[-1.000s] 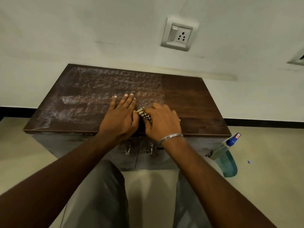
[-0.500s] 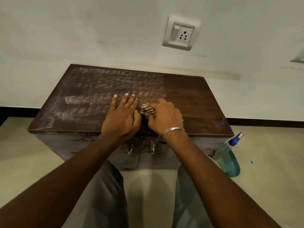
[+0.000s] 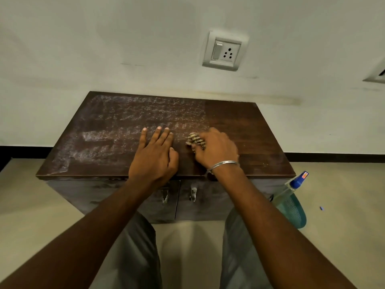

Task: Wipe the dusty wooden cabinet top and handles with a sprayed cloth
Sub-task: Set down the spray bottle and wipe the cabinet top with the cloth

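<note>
Against a pale wall we see one wooden cabinet top [image 3: 129, 122], dusty white on its left, dark and clean on its right. Our left hand [image 3: 155, 157] lies flat there, fingers spread; our right hand [image 3: 215, 148] is bunched around one striped cloth [image 3: 195, 139]. Below hang two metal handles [image 3: 165, 195]. One spray bottle [image 3: 291, 189] leans nearby, its label unreadable.

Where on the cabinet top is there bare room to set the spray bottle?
Free: the wiped strip of the cabinet top right of the right hand, and the dusty stretch left of the left hand. Crowded: front centre, where both hands and the cloth sit.
</note>
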